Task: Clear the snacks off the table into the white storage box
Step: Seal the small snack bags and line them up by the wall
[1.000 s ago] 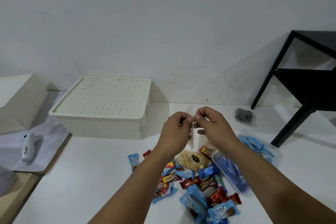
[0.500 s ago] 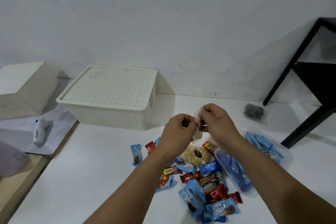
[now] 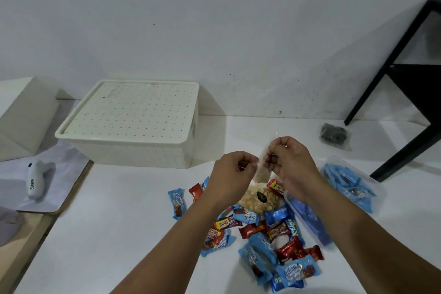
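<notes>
The white storage box (image 3: pixel 133 141) stands at the back left of the white table with its perforated lid on. A pile of blue and red wrapped snacks (image 3: pixel 267 234) lies in the middle. Above it my left hand (image 3: pixel 232 176) and my right hand (image 3: pixel 291 164) pinch the top of a clear bag of pale nuts (image 3: pixel 259 199), whose full bottom rests on the pile. A clear lidded tub of blue snacks (image 3: pixel 350 184) sits to the right. A small dark packet (image 3: pixel 333 133) lies near the back wall.
A black metal stand (image 3: pixel 405 112) rises at the right rear. Left of the table are a beige box (image 3: pixel 21 117) and a white handheld device (image 3: pixel 34 180) on a grey mat. The table's left edge drops to a wooden surface.
My view has tilted down and shifted slightly. Both hands stay pinched on the top of the nut bag, the right one a little higher than before.
</notes>
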